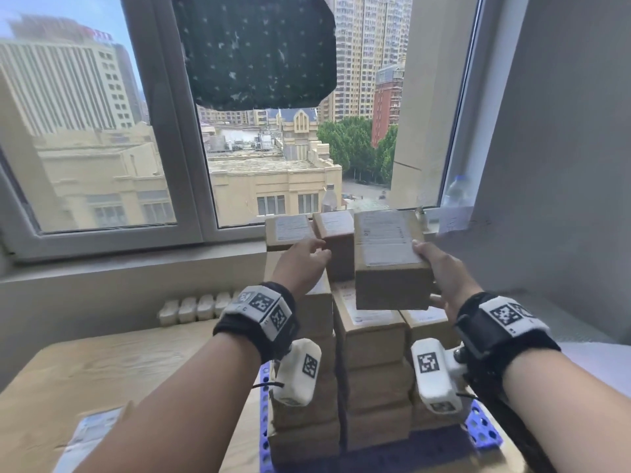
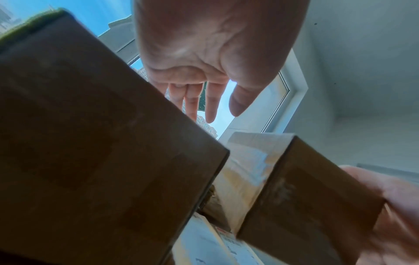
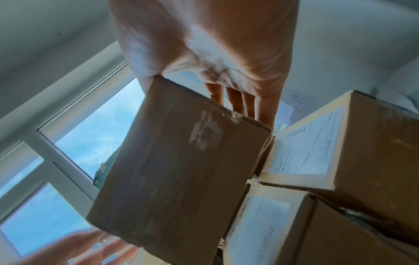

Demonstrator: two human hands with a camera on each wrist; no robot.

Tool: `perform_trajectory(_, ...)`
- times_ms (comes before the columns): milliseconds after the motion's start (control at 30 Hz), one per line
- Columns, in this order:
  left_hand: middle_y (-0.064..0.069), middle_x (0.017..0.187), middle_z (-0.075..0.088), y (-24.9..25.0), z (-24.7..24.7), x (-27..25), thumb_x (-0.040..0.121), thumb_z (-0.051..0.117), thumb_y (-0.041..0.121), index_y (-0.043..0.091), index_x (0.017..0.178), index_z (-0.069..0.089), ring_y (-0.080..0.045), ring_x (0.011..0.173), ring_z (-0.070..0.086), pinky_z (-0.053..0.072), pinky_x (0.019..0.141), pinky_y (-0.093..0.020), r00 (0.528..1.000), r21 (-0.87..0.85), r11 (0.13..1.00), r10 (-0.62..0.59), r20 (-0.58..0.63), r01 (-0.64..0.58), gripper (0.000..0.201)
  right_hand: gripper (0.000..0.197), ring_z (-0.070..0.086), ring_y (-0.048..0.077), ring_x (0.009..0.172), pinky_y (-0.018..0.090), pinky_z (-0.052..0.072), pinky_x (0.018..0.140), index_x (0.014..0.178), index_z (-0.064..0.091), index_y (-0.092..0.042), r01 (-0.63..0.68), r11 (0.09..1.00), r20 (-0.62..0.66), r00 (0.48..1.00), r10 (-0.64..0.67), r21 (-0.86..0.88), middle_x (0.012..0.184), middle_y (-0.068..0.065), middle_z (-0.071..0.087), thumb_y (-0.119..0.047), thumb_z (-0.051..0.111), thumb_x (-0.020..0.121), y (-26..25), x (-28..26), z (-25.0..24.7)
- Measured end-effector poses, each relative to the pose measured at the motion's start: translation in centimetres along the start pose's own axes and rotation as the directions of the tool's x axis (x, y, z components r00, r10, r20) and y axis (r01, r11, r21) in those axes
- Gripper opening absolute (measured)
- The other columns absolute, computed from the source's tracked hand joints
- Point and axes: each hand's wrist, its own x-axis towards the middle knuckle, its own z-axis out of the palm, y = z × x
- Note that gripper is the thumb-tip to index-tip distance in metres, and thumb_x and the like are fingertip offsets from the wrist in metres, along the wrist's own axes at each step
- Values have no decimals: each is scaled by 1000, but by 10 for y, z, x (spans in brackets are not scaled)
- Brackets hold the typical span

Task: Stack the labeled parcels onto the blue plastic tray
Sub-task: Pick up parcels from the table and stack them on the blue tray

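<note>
While your right hand [image 1: 440,278] grips the brown labeled cardboard parcel [image 1: 389,264] above the tall stack on the blue plastic tray [image 1: 485,428], your left hand [image 1: 304,264], fingers loosely spread, steadies the top boxes [image 1: 290,230].

Upper half of the head view: a window [image 1: 164,131] with a grey frame, overlooking beige buildings [image 1: 102,172], tall apartment towers [image 1: 368,46] and green trees [image 1: 355,145]. A dark star-patterned cloth [image 1: 256,52] hangs at top centre. Two plastic bottles [image 1: 328,199] [image 1: 457,191] stand on the windowsill [image 1: 136,257]. A white radiator [image 1: 194,307] sits below the sill, left of centre. A wooden tabletop [image 1: 85,363] fills the lower left.
</note>
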Motion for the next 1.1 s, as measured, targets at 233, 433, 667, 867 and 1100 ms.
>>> perform_trajectory(233,-2,144,53,9,12,0,100,50,33,18,141,49,-21,130,49,37,102,-29,999,83,996,-24,49,20,44,42,61,29,99,49,50,98,105,67,-12,-1,982,67,998,14,-188,107,9,65,-49,60,86,16,22,17)
perform_trajectory(433,-3,127,61,7,20,4,93,57,35,16,126,60,-20,115,56,41,94,-29,992,234,972,-44,117,15,38,37,64,32,101,48,51,96,81,59,-16,-58,982,60,996,70,-178,109,13,68,-52,54,82,22,33,23)
perform_trajectory(667,-3,142,51,6,23,6,91,58,38,16,139,52,-21,127,49,37,103,-31,993,287,958,-44,113,10,53,42,57,34,111,43,51,93,110,62,-2,-34,945,87,994,66,-326,116,16,60,-38,46,97,19,34,28)
perform_trajectory(867,-5,140,54,9,22,3,93,56,36,14,139,50,-21,126,51,39,103,-33,997,257,966,-40,71,21,52,43,56,28,116,38,42,102,121,62,-11,177,888,44,984,-174,-424,123,8,64,-43,48,97,16,27,24)
perform_trajectory(1100,-3,149,47,11,-1,-13,98,50,33,18,141,50,-21,137,42,32,112,-35,999,251,968,-29,-15,32,45,28,63,24,107,33,49,92,115,67,-21,497,656,104,834,-542,-568,115,2,70,-29,52,93,-17,-18,36)
